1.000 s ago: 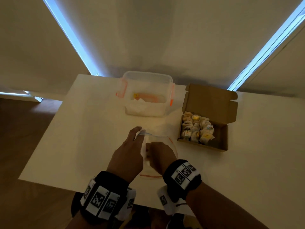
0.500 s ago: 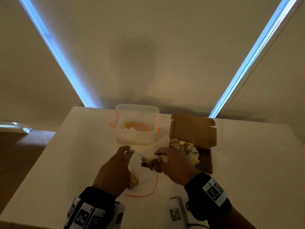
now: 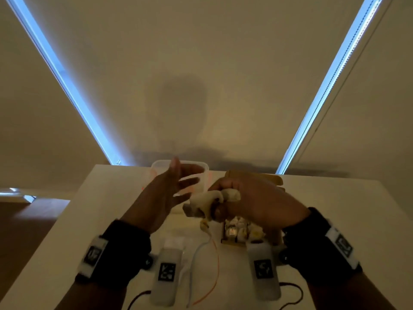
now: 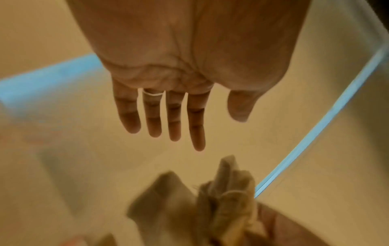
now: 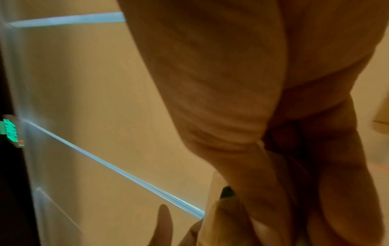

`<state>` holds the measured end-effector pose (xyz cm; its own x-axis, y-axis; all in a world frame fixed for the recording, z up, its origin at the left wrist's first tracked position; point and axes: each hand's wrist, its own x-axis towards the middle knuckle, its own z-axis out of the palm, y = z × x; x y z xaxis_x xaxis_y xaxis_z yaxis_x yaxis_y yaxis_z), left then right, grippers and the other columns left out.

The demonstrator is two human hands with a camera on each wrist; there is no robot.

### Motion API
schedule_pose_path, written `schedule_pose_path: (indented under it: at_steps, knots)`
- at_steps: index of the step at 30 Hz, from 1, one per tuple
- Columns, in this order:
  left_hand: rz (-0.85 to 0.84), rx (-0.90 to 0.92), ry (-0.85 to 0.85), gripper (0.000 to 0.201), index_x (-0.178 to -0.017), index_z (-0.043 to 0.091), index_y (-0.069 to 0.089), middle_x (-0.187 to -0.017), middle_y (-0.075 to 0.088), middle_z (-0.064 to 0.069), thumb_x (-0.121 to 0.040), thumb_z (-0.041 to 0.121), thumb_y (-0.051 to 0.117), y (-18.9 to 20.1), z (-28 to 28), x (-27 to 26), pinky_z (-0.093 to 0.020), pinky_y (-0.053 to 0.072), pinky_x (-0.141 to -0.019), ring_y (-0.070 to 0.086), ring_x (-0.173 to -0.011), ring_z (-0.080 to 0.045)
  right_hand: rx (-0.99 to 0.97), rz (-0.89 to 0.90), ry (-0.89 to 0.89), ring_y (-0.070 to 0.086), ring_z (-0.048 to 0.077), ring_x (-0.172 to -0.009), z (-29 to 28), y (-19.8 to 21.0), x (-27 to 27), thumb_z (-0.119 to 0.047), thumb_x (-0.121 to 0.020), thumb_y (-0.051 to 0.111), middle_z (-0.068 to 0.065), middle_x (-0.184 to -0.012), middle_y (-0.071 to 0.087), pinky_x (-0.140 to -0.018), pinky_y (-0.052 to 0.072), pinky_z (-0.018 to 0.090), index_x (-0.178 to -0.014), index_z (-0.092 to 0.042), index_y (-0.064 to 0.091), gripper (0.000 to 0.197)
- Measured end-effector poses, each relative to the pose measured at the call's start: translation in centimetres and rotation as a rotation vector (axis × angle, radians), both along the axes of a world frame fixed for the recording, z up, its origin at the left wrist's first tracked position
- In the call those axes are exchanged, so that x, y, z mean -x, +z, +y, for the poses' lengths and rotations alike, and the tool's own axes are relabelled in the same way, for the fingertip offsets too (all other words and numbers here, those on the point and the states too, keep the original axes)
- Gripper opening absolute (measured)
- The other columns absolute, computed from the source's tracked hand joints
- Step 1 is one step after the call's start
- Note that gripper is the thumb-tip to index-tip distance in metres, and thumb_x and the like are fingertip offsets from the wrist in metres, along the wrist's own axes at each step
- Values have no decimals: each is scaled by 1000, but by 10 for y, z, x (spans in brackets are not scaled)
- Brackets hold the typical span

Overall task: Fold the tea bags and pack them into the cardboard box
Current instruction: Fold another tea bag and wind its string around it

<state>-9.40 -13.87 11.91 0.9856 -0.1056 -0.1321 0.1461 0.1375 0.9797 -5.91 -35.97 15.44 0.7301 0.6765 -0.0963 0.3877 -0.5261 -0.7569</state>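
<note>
My right hand [image 3: 225, 199] is raised above the table and grips a crumpled bunch of pale tea bags [image 3: 202, 204], also seen blurred in the left wrist view as tea bags [image 4: 227, 199]. My left hand [image 3: 185, 176] hovers just left of them with fingers [image 4: 172, 116] straight and spread, holding nothing. The brown cardboard box [image 3: 253, 176] stands open behind and below my right hand, with several folded tea bags [image 3: 238, 229] packed in it. In the right wrist view my right hand's fingers [image 5: 315, 166] are curled and hide most of the bunch.
A clear plastic container [image 3: 204, 170] with orange clips stands at the table's far edge, behind my left hand. A clear plastic bag [image 3: 201, 253] with an orange seal line lies on the white table [image 3: 335, 209] near me. Closed blinds hang behind the table.
Both hands rose off the table. My right hand pulled the bunch of tea bags out of the clear bag and lifted it; my left hand let go of the bag and spread its fingers.
</note>
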Motion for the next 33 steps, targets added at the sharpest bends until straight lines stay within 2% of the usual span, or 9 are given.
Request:
schedule_pose_path:
  at_steps: [3, 6, 9, 11, 13, 16, 21, 24, 33]
  knots:
    - [149, 279, -200, 97, -133, 9, 61, -129, 66, -14, -74, 84, 46, 30, -28, -25, -42, 53, -81, 69, -99, -32, -40, -33, 63, 73, 9, -85, -8, 41, -6, -18, -81, 81, -11, -97, 76, -82, 57, 36, -102, -25, 76, 22]
    - [201, 531, -405, 96, -131, 13, 68, -110, 66, -18, -69, 84, 47, 53, -53, -35, -28, 56, -57, 64, -78, -26, -47, -148, 55, 70, -1, -91, -15, 69, -16, -19, -82, 81, -24, -102, 73, -84, 54, 22, -105, -33, 75, 28]
    - [224, 784, -649, 93, -146, 5, 50, -126, 60, -34, -82, 72, 58, 59, -66, -42, -48, 59, -86, 69, -103, -41, 0, -248, -36, 71, 4, -88, -26, 81, -26, -22, -84, 78, -14, -98, 76, -85, 56, 36, -107, -27, 76, 23]
    - [106, 621, -607, 76, -141, 12, 57, -133, 62, -25, -86, 65, 63, 59, -76, -45, -51, 54, -98, 66, -112, -36, 42, -329, -93, 70, 6, -84, -31, 85, -30, -26, -85, 75, -12, -92, 76, -83, 55, 41, -103, -27, 76, 19]
    - [54, 532, -506, 52, -123, 15, 72, -115, 72, -14, -93, 54, 55, 62, -86, -49, -44, 59, -88, 71, -101, -27, 64, -347, -144, 69, 6, -82, -34, 87, -32, -22, -86, 73, -10, -89, 75, -83, 54, 38, -102, -27, 75, 17]
    - [92, 482, -353, 49, -120, 9, 70, -122, 56, -23, -87, 44, 67, 65, -95, -57, -54, 44, -100, 53, -114, -37, 27, -353, -218, 68, 0, -83, -35, 84, -32, -17, -82, 74, -13, -89, 74, -79, 53, 22, -100, -30, 74, 22]
    - [110, 520, -226, 30, -99, 7, 76, -93, 58, -15, -86, 31, 65, 66, -108, -70, -28, 50, -54, 56, -78, -24, 11, -436, -361, 65, 1, -87, -35, 72, -39, -14, -79, 71, -14, -94, 69, -71, 44, 7, -103, -32, 72, 30]
    - [151, 574, -207, 28, -95, 3, 73, -77, 59, -12, -85, 24, 58, 69, -112, -69, -20, 46, -37, 60, -56, -18, -79, -439, -423, 66, 9, -93, -40, 68, -38, -14, -81, 75, -9, -106, 67, -84, 55, 26, -118, -28, 67, 40]
    - [204, 658, -220, 35, -115, 2, 67, -95, 59, -12, -89, 22, 54, 69, -119, -73, -16, 48, -42, 69, -73, -18, -191, -531, -554, 61, -2, -91, -50, 63, -35, -18, -91, 72, -12, -110, 64, -74, 46, 2, -116, -30, 66, 28]
